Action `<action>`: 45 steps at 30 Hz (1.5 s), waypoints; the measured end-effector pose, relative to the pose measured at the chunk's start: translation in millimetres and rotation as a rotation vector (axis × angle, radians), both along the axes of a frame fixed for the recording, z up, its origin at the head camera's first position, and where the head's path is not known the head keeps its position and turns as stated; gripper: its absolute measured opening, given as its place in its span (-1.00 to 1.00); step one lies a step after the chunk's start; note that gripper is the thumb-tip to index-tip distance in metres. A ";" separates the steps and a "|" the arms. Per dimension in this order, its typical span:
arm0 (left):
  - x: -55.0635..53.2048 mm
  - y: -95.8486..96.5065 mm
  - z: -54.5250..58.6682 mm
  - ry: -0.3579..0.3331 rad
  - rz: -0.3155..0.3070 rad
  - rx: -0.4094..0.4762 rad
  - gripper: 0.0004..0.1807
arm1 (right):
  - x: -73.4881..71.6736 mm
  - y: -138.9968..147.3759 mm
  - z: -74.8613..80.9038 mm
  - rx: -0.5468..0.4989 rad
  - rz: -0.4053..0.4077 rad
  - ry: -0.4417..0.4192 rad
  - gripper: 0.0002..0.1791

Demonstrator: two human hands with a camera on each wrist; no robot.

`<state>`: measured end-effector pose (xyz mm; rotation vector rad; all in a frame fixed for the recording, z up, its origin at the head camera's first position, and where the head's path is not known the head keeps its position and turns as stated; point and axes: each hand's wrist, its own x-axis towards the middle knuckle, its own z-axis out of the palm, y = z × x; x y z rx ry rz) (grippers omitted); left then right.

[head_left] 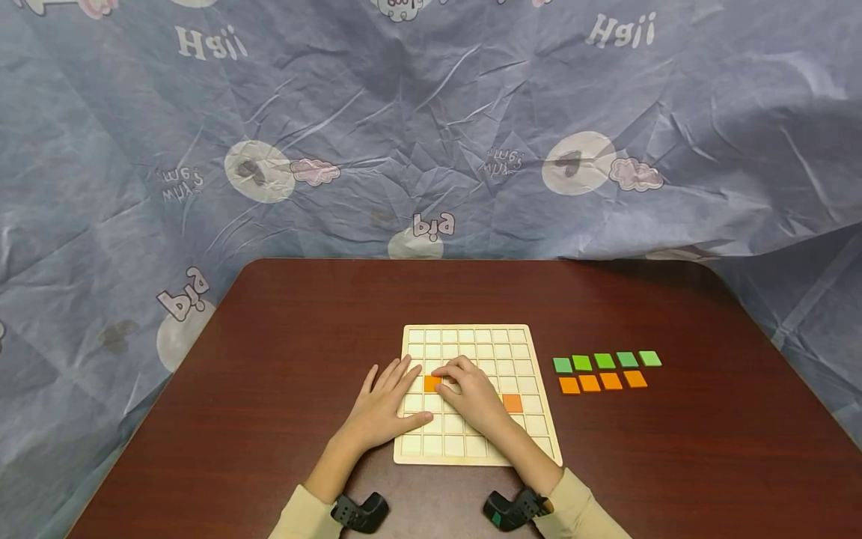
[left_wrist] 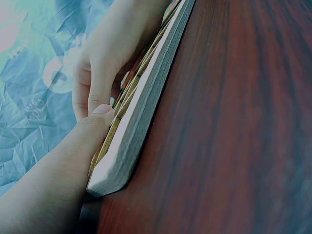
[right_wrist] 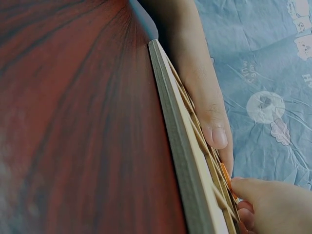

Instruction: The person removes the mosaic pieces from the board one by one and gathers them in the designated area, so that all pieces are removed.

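A pale wooden grid board (head_left: 465, 445) lies on the table, its cells framed by thin raised strips. My left hand (head_left: 384, 408) rests over the board's left edge with fingers spread, and its thumb lies on the near-left cells. With thumb and index finger, my right hand (head_left: 471, 393) holds the edge of an orange square tile (head_left: 432, 384) at a cell left of the middle. In the right wrist view that orange tile (right_wrist: 225, 173) tilts up by the thumb. A second, darker orange tile (head_left: 512, 403) sits in a cell beside the right wrist.
Right of the board lie two rows of loose square tiles: several green tiles (head_left: 604, 361) behind and several orange tiles (head_left: 610, 382) in front. The dark red-brown table (head_left: 323, 314) reaches back to a grey-blue printed cloth (head_left: 431, 135).
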<state>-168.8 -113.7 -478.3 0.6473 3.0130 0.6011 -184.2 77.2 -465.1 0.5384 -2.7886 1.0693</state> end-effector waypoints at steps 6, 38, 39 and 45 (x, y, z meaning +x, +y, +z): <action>0.1 0.0 0.3 0.004 -0.004 -0.009 -0.10 | -0.4 0.6 -0.3 -0.013 0.004 -0.007 -0.81; -0.5 0.5 -1.4 -0.013 0.000 -0.002 -0.09 | 1.6 0.1 0.2 -0.058 0.041 0.017 -0.78; -0.5 0.5 -1.1 -0.013 0.000 -0.002 -0.09 | 1.5 0.1 0.4 -0.058 0.040 0.015 -0.78; -0.4 0.2 -0.8 -0.011 0.002 -0.002 -0.10 | 1.2 -0.1 0.9 -0.058 0.041 0.013 -0.81</action>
